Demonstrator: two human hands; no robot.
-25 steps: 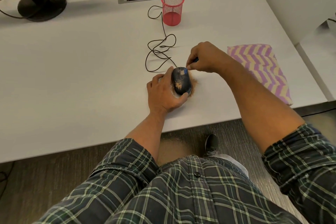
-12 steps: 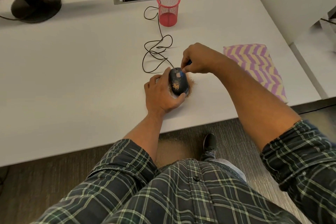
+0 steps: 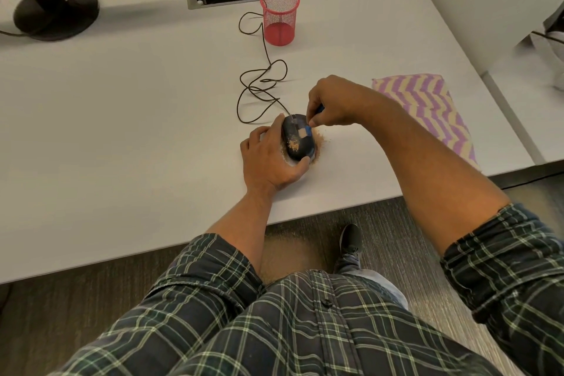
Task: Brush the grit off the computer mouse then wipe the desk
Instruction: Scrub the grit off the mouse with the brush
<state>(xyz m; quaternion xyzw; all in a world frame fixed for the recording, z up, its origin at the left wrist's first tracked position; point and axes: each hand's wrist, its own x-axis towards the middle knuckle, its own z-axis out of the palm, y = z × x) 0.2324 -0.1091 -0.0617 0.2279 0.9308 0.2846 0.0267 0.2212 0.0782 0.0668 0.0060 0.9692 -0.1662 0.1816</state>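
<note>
Near the front edge of the white bench (image 3: pixel 122 131) lies one black corded computer mouse (image 3: pixel 297 142), its long axis running from the person outward, the nose and cord end pointing away toward the back of the bench. One patch of tan grit (image 3: pixel 293 145) sits on the mouse's back, and more of it is scattered on the bench just beside the mouse's right flank. The left hand (image 3: pixel 270 159) grips the mouse from its left side, fingers curled along that flank and the thumb at its near end. The right hand (image 3: pixel 334 104) pinches one small blue-handled brush (image 3: pixel 305 131), whose pale bristles touch the top of the mouse. One dark cable (image 3: pixel 259 85) loops from the mouse's nose past one red mesh pen cup (image 3: pixel 279 20), which stands upright. One purple and yellow zigzag cloth (image 3: pixel 433 110) lies flat to the right, well apart from the mouse.
</note>
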